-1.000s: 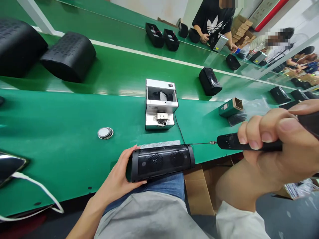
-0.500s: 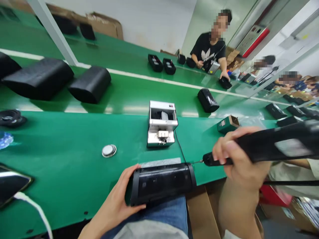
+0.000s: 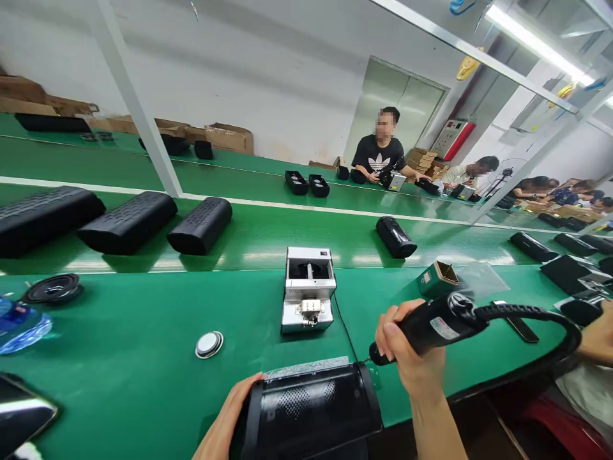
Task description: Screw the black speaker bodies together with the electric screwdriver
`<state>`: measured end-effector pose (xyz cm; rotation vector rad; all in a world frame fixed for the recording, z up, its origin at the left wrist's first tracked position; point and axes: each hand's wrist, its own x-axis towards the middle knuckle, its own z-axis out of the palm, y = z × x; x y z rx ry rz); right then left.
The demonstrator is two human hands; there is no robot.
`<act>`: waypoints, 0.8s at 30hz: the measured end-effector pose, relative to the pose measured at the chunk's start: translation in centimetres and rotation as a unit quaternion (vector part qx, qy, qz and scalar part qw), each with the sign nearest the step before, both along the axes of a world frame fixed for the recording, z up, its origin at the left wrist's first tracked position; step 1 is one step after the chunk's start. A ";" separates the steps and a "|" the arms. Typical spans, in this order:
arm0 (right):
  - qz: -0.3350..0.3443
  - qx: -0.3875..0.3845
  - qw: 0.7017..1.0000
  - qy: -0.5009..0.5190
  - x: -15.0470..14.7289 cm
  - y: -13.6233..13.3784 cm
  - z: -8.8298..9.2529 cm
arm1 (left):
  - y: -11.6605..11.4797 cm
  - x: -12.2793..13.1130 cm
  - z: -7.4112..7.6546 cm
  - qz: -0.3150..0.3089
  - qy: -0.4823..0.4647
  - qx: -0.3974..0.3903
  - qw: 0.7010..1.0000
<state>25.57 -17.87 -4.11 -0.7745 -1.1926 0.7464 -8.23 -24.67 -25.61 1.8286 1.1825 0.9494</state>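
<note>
In the head view, a black speaker housing [image 3: 311, 406] with a perforated front lies at the near edge of the bench. My left hand [image 3: 232, 415] is wrapped round its left end; the lower fingers are out of sight. In my right hand [image 3: 407, 354] is a black corded electric screwdriver [image 3: 443, 326], held nearly level. Its bit points left and meets the upper corner of the housing's right end cap; I cannot make out a screw there. A silver screw feeder [image 3: 308, 287] stands just beyond the housing. Behind the housing shows a strip of grey padding [image 3: 306, 368].
A round white-and-silver disc [image 3: 209, 344], a black coil-like ring [image 3: 52, 289] and a bottle [image 3: 22, 326] are on the left. A green box [image 3: 438, 279] stands at right. More black housings [image 3: 201, 225] line the belt. Co-workers [image 3: 380, 153] sit opposite; another's arm [image 3: 596, 338] is at right.
The view has tilted up. The screwdriver has come left and its bit now reaches the end cap, where before it was slightly apart. My left hand keeps its hold on the housing.
</note>
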 end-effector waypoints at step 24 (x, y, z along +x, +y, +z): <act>-0.088 0.177 0.980 0.013 -7.2 5.9 7.2 | 0.8 1.5 6.0 -0.070 0.015 -0.021 0.997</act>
